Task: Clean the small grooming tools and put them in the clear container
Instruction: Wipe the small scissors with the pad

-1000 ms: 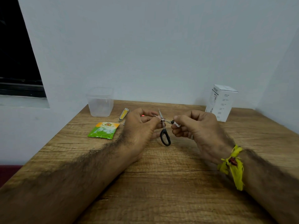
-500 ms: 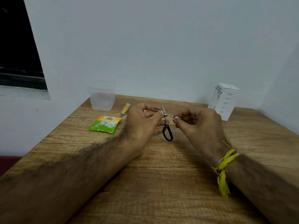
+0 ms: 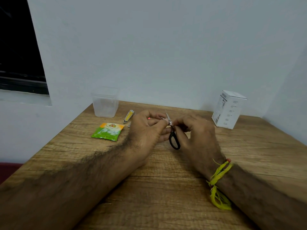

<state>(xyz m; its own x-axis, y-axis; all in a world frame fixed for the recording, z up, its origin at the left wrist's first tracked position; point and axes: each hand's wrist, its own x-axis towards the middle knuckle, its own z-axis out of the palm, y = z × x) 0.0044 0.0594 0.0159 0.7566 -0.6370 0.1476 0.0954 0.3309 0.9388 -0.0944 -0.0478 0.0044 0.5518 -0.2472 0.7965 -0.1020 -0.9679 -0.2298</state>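
**Small scissors held between both hands over the bench**

The small scissors (image 3: 172,130) sit in mid-air above the wooden bench (image 3: 166,196), between the two hands and just above its surface. The left hand (image 3: 146,131) has its fingers curled round the scissors near the pivot; the thumb and forefinger meet at the blades, and the palm hides whatever lies behind it. One black handle loop hangs down in plain sight below the hands, while the second loop cannot be made out. One blade tip points up and slightly left; the other blade is mostly covered by fingertips.

The right hand (image 3: 197,135) pinches a tiny pale scrap (image 3: 171,123) against the blades close to the pivot. The scrap is too small and blurred to tell what it is made of. A yellow thread band (image 3: 219,180) is tied on the right wrist, with frayed ends hanging down.

The clear container (image 3: 105,103) stands upright at the far left corner of the bench, near the wall, well apart from the hands; through its cloudy walls its contents cannot be judged. Between it and the left hand lies a nail clipper (image 3: 128,116) with a yellow face, its near end close to the left knuckles. A green and orange sachet (image 3: 108,131) lies flat in front of the container. A white box (image 3: 228,109) stands upright at the far right; its print is unreadable.
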